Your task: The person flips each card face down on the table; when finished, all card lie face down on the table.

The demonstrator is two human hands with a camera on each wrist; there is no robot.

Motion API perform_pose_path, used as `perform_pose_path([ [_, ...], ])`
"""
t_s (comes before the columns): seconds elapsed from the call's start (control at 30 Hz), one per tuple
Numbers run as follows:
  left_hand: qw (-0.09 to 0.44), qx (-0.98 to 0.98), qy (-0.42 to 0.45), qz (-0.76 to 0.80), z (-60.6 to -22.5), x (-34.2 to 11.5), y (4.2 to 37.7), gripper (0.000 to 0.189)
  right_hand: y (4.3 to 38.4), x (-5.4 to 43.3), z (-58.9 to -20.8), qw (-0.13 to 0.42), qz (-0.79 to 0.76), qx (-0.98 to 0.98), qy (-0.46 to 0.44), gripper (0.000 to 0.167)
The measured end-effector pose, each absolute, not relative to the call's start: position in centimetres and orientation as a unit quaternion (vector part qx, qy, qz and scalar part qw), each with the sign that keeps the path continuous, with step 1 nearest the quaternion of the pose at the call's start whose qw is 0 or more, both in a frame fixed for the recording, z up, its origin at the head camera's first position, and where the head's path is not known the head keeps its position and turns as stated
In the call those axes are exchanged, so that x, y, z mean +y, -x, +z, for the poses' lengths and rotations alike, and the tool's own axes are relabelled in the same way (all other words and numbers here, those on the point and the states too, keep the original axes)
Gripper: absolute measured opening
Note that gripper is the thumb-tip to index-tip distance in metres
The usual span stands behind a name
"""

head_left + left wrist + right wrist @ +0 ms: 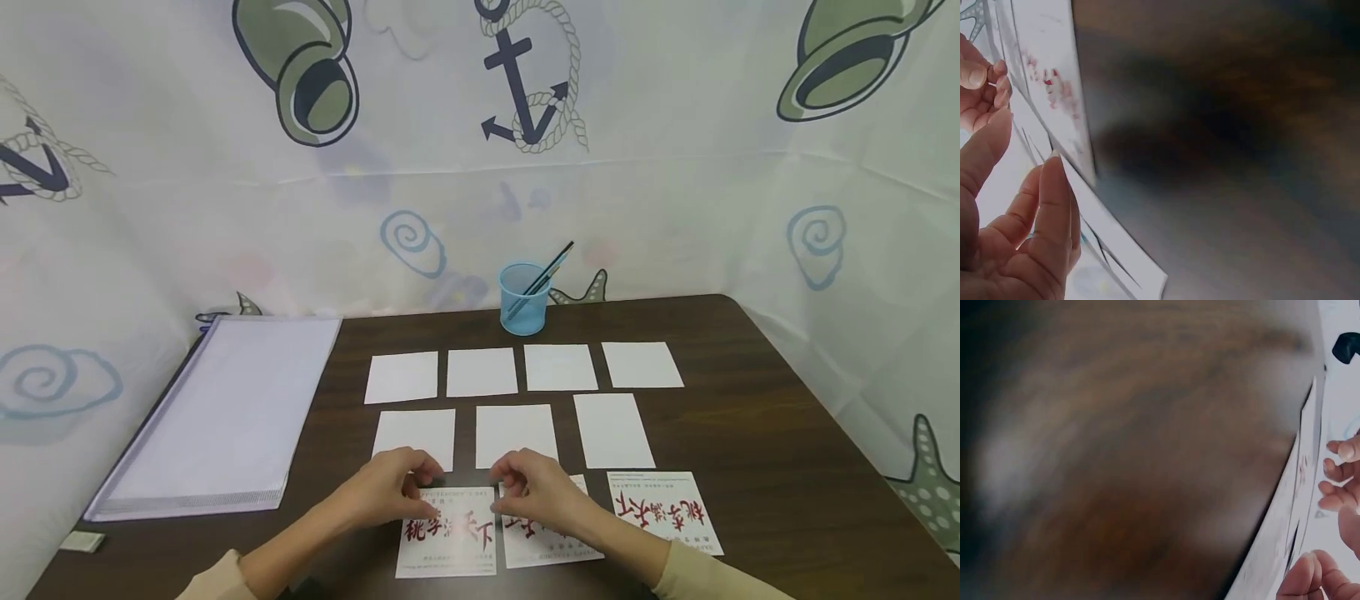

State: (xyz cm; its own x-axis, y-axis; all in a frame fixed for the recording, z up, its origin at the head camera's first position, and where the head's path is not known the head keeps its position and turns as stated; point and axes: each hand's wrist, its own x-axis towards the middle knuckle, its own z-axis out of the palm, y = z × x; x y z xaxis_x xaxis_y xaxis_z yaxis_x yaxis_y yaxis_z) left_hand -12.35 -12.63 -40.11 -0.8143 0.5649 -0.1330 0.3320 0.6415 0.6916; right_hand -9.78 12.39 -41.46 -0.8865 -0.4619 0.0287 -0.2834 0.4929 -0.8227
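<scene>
Three white cards with red writing lie in the row nearest me: a left card, a middle card and a right card. My left hand hovers around the top left of the left card, thumb and fingers apart with nothing between them. Over the top of the middle card is my right hand, its fingers bent and its thumb tip near the gap between the two cards. In the left wrist view, the fingers curve beside a printed card.
Three blank white cards, one of them the middle blank card, lie beyond my hands. Several more, including a blank card, form the row behind. A blue mesh cup holds pens. A large white pad lies left.
</scene>
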Motion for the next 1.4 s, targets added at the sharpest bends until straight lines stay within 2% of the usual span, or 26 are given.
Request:
perform_pose_path([
  [0.17,0.149,0.906,-0.256,0.303,-40.7,-13.7,11.5,0.044,9.6,11.3,-41.9,0.108,-0.433,0.866,0.227,0.038],
  [0.33,0.133,0.922,-0.249,0.263,-41.0,-13.9,10.7,0.047,9.4,10.5,-42.2,0.091,-0.362,0.897,0.236,0.044],
  [0.6,0.100,0.940,-0.250,0.209,-41.0,-13.6,10.6,0.048,9.4,10.0,-42.4,0.078,-0.320,0.914,0.239,0.042],
  [1.0,0.099,0.933,-0.247,0.241,-41.3,-13.4,10.6,0.050,9.7,10.1,-42.4,0.080,-0.344,0.906,0.233,0.035],
  [1.1,0.113,0.925,-0.246,0.266,-41.3,-13.4,10.9,0.045,9.7,10.3,-42.3,0.086,-0.381,0.891,0.232,0.029],
  [1.2,0.144,0.902,-0.246,0.325,-41.1,-13.6,11.4,0.031,9.7,10.5,-42.0,0.101,-0.431,0.870,0.217,0.023],
  [1.3,0.174,0.868,-0.243,0.397,-40.6,-13.8,12.0,0.020,10.0,10.9,-41.7,0.114,-0.494,0.844,0.175,0.016],
  [1.4,0.199,0.832,-0.227,0.465,-40.0,-13.8,12.6,0.017,10.5,11.1,-41.4,0.115,-0.555,0.813,0.131,0.014],
])
